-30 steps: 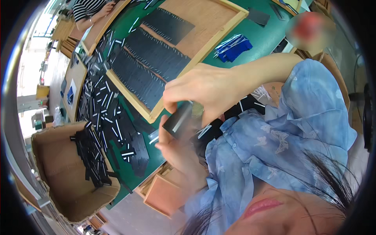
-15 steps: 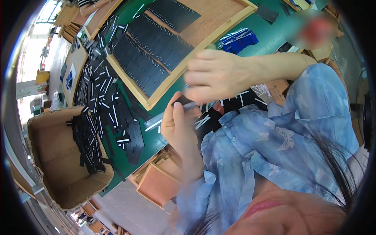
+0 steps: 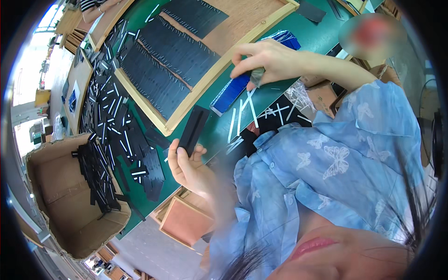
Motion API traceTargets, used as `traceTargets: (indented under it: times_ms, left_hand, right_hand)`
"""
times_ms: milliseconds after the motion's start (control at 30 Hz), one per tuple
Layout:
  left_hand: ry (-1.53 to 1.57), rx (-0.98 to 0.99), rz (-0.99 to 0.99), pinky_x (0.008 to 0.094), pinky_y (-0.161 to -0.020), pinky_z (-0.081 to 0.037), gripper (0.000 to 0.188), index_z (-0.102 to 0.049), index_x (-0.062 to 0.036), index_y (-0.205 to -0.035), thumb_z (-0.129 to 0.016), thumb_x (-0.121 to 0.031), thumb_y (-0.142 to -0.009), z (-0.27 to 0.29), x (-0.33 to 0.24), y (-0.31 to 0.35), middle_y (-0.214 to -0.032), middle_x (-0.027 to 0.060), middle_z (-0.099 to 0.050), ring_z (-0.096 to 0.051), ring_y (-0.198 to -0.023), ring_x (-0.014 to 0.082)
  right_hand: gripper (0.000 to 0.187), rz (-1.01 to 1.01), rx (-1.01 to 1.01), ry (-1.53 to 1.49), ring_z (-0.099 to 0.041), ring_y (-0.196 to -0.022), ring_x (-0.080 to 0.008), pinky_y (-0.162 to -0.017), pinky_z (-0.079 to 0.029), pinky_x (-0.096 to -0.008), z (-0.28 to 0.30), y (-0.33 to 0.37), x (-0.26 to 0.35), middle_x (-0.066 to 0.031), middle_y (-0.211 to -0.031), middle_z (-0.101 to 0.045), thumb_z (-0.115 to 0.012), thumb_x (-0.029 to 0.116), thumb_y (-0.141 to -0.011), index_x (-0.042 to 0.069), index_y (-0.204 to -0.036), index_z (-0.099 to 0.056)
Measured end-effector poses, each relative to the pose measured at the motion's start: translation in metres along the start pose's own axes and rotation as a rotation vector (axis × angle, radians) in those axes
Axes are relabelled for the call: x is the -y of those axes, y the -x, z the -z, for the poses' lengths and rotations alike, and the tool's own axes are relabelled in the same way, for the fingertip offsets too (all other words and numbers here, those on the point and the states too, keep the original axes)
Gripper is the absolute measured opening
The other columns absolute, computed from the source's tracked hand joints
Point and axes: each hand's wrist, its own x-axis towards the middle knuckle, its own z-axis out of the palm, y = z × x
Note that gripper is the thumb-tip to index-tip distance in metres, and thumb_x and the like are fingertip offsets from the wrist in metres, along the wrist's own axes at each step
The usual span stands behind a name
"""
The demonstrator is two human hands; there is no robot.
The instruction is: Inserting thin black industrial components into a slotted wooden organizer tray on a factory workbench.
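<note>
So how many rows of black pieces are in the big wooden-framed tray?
3: an upper-right row, a middle row and a lower-left row. The picture's top edge cuts off part of the tray, so more may be out of view.

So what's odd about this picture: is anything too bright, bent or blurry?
In the head view, a dark surround and strong fisheye bending; the windows at far left washed out to white; the left forearm smeared, probably by motion; an oval patch at upper right blurred beyond recognition; the black strip in the left hand fairly sharp.
</note>
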Motion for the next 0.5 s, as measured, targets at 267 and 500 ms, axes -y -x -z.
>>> traceTargets:
  times_ms: [267,500]
  left_hand:
    - [-0.009,0.026,-0.01,0.0258,-0.062,-0.052,0.034,-0.05,0.0077,-0.114,-0.045,-0.02,-0.095,0.01,0.005,-0.001,-0.091,0.0184,-0.062,-0.061,-0.07,0.0188]
    - [0.015,0.059,0.056,0.0276,-0.063,-0.052,0.047,-0.053,0.0054,-0.11,-0.034,-0.036,-0.097,0.007,0.009,-0.005,-0.092,0.0188,-0.063,-0.062,-0.071,0.0209]
  right_hand:
    - [0.035,0.039,-0.091,0.088,-0.055,-0.066,-0.0193,-0.055,-0.044,-0.0323,0.003,0.002,0.002,-0.0007,-0.094,-0.053,-0.079,0.017,-0.063,0.011,-0.094,-0.066]
    - [0.033,0.384,-0.181,0.26,-0.056,-0.07,-0.0198,-0.056,-0.046,-0.0324,0.02,0.002,0.028,-0.0033,-0.098,-0.052,-0.074,0.014,-0.067,0.014,-0.096,-0.059]
